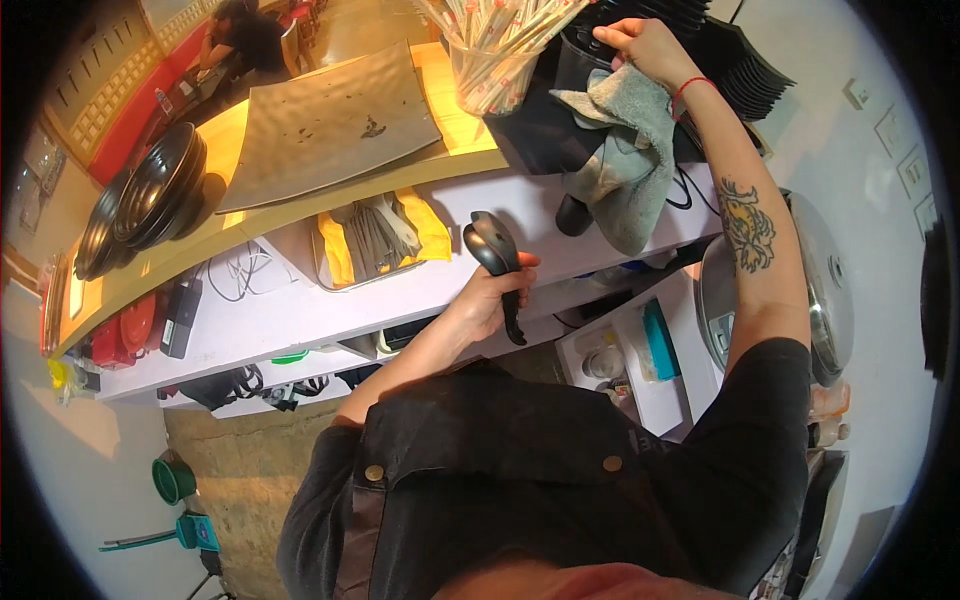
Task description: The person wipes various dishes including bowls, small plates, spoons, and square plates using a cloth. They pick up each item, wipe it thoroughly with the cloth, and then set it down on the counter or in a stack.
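Observation:
My left hand (491,300) grips black soup spoons (491,244), which look nested together, with bowls up and handles pointing down. They are above the front of the white shelf. At the upper right, my right hand (649,49) reaches over a black container (574,64) with dark utensils inside, its fingertips at the rim. A crumpled grey-green cloth (634,180) hangs from beneath that hand, apparently held by the lower fingers, which are hidden. A clear plastic cup (491,82) of paper-wrapped chopsticks (495,37) stands left of the container.
A grey tray (337,127) with dark scraps and stacked black bowls (161,187) sit on the wooden counter. Below is a metal bin (382,236) of utensils lined with yellow cloth. Stacked black dishes (750,67) and a rice cooker (810,285) stand right. A person (247,37) sits beyond.

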Motion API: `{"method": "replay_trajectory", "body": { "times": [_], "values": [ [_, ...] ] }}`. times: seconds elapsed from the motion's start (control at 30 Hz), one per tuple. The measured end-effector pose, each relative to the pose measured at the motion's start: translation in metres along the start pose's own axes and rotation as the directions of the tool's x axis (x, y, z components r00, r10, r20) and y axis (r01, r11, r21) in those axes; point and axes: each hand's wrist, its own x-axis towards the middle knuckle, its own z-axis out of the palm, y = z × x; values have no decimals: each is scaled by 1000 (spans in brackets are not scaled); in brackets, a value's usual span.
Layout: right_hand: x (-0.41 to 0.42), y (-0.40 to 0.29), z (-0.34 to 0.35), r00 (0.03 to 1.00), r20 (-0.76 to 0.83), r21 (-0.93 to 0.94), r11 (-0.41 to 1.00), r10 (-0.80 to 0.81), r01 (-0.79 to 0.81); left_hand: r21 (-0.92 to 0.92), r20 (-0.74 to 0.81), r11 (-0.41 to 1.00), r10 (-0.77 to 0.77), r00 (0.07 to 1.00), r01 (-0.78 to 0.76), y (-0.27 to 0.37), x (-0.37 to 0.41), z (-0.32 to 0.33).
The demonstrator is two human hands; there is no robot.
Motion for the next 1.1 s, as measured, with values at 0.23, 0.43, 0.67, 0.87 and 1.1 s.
{"method": "replay_trajectory", "body": {
  "times": [0.23,0.43,0.67,0.87,1.1],
  "values": [
    [-62,-17,-63,943,-317,482,873,104,66,-11,129,991,-130,983,132,13,3,28],
    [-188,14,-77,888,-457,372,917,44,146,902,176,384,88,980,-196,26,26,61],
    [-266,81,3,921,-209,818,575,328,-20,762,646,-202,164,746,-616,58,66,133],
    [-280,104,37,926,-8,897,412,378,-160,781,289,611,-174,941,-127,69,101,185],
    [-284,127,62,965,45,917,372,258,-142,436,247,886,-288,925,159,77,125,187]
  ]
}}
